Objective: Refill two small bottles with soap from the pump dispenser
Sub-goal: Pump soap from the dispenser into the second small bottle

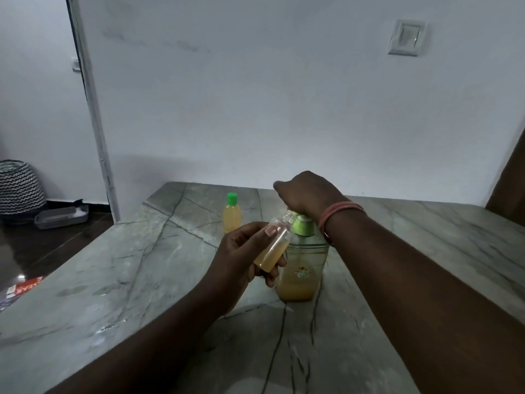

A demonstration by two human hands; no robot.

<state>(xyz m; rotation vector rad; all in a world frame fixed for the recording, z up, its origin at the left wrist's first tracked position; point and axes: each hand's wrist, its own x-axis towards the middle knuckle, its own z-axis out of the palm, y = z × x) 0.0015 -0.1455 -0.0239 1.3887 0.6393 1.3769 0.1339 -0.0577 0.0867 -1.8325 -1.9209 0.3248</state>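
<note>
Left hand (241, 253) raised, fingers (271, 231) curled closed; right hand (308, 194) palm-down, wrist bent.

Two bare forearms without sleeves, thin pink-orange bangles (339, 216) around the right wrist, possibly several stacked, left thumbnail (271, 230) pale, unpainted

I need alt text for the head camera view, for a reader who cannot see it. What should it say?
A person's left hand tilts a small clear uncapped bottle, partly filled with amber soap, toward a green-topped pump dispenser, while the right hand rests on its pump. A second small bottle with a green cap stands behind on the grey marble counter.
</note>
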